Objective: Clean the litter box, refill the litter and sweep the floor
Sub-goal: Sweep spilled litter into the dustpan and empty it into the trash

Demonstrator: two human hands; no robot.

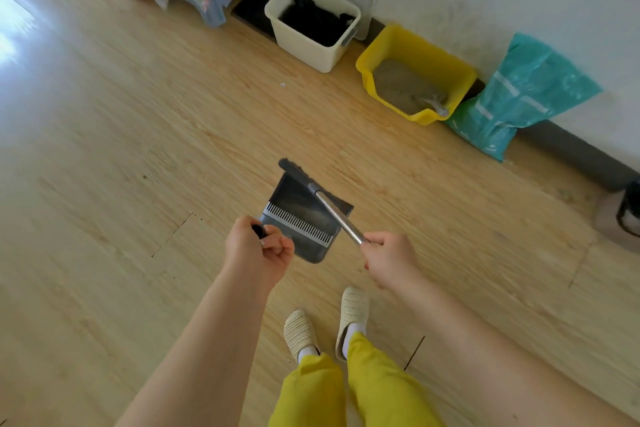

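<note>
A person stood on the wooden floor (138,135) with a broom and a dustpan.

The left hand (258,248) curled tightly around the dustpan's dark handle; the right hand (389,258) gripped the broom's metal pole (341,217), its head (294,168) at the dustpan (301,215) mouth. The yellow litter box (415,74) with litter stood by the wall, between a cream bin (311,24) and a teal bag (516,97).

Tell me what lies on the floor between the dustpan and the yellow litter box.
In the head view, only bare wooden floor lies between the dustpan and the yellow litter box. The one small white speck is off to the side, nearer the cream bin.
</note>
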